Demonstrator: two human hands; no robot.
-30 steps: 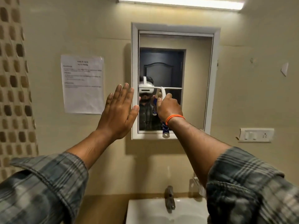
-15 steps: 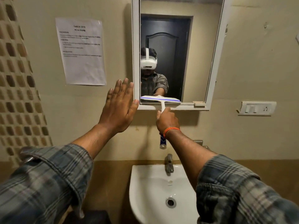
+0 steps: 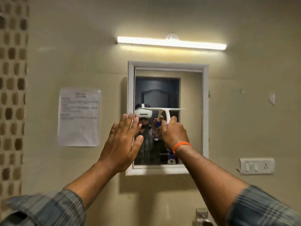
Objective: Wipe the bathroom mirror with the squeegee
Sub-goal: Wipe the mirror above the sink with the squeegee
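I hold the squeegee (image 3: pixel 164 111) in my right hand (image 3: pixel 175 132), with my fingers wrapped tight around its handle, so I can push the blade on the glass and steer it. The blade lies flat and level, about halfway up the mirror (image 3: pixel 190 111), and it covers the left and middle part of the glass. I think I hold it level so it wipes a wide, even strip. My left hand (image 3: pixel 121 144) is open, with the fingers straight and close together. It is up by the left side of the mirror frame (image 3: pixel 130 88), and its fingertips reach over the frame edge. I cannot tell if it really touches the wall or the frame. I think it is there to keep me steady while I wipe. The squeegee is white, with a long thin bar on top and a short white neck going down into my fist. A blue bit of the handle peeks out below my wrist, near an orange band (image 3: pixel 181 145). The mirror has a white frame and hangs on the wall under a bright light bar (image 3: pixel 171 44).
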